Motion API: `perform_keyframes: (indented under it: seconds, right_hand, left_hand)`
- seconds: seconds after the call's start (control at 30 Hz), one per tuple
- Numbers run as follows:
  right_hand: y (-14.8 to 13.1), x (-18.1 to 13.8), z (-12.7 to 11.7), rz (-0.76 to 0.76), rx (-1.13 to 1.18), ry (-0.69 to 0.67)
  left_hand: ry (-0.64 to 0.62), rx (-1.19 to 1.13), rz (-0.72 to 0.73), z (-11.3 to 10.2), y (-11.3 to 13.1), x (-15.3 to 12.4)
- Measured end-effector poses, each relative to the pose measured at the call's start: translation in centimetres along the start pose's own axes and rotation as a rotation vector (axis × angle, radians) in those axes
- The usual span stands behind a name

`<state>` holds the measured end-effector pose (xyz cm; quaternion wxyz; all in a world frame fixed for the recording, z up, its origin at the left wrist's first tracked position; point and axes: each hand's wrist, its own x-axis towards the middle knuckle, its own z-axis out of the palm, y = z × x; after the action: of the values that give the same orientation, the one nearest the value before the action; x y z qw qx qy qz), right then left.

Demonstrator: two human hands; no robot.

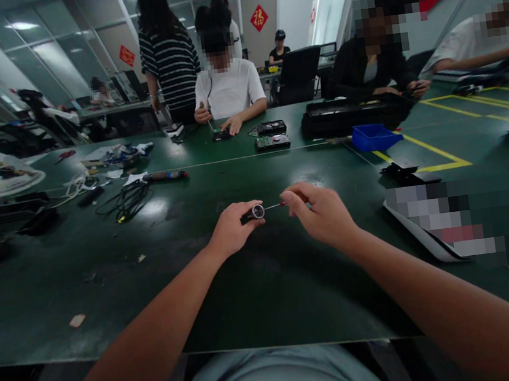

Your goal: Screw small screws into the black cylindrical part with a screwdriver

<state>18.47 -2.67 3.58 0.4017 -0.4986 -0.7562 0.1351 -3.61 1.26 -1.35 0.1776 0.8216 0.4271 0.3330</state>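
Note:
Between the thumb and fingers of my left hand (232,227) is a small black cylindrical part (258,212) with a pale round rim, its end turned to the right. My right hand (319,210) pinches the red end of a thin screwdriver (272,206). The metal shaft points left, and its tip meets the rim or goes inside it; I cannot tell which. Both hands are held over the middle of the green table (277,299).
Cables (128,200) and a dark pen-like tool (167,176) lie ahead on the left. Opened hard drives (271,142), a long black unit (354,116) and a blue tray (375,137) stand farther back. A white sheet (420,232) lies right. A co-worker (228,92) sits opposite.

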Motion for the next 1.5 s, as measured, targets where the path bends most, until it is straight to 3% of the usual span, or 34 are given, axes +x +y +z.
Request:
perform_keyframes:
  seconds: [0.47,0.87,1.3,1.5]
  right_hand:
    - [-0.15,-0.14,0.18,-0.024,0.004,-0.090]
    - [0.07,-0.11,0.49,0.034,0.072,-0.056]
    - [0.20,-0.21,0.77,0.071,0.132,-0.054]
    - [0.68,-0.09,0.68,0.103,0.183,-0.097]
  left_hand:
    - [-0.014,-0.002,0.000,0.10,-0.23,-0.05]
    - [-0.046,-0.014,0.014,0.19,-0.07,-0.04]
    - [0.049,-0.047,-0.037,-0.18,-0.60,0.05]
    - [0.029,-0.036,-0.026,-0.16,-0.58,0.00]
